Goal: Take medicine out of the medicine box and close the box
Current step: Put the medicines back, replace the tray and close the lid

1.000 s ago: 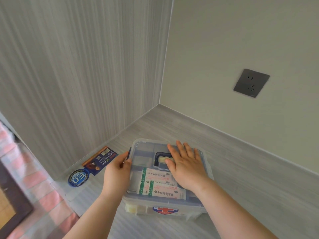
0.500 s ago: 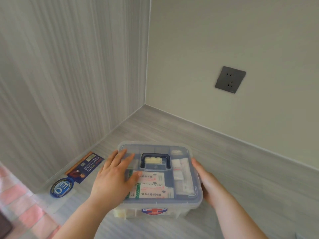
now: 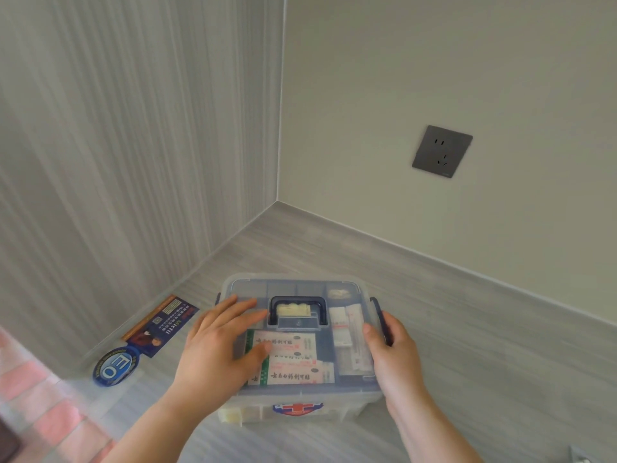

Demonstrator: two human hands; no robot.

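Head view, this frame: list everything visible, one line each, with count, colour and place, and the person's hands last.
medicine box: one, clear plastic, lid on, on the grey counter near the corner.
carry handle: one, dark blue, folded flat in the middle of the lid.
side latch: one showing clearly, dark blue, on the box's right end.
red cross sticker: one, red, white and blue, on the box's front wall.
medicine packets: several, white with green and red print, under the lid.
leaflet: one, dark blue and orange, flat by the left wall.
round sticker: one, blue and white, beside the leaflet.
wall socket: one, dark grey, right wall.
left hand: flat on the lid.
right hand: at the right latch.
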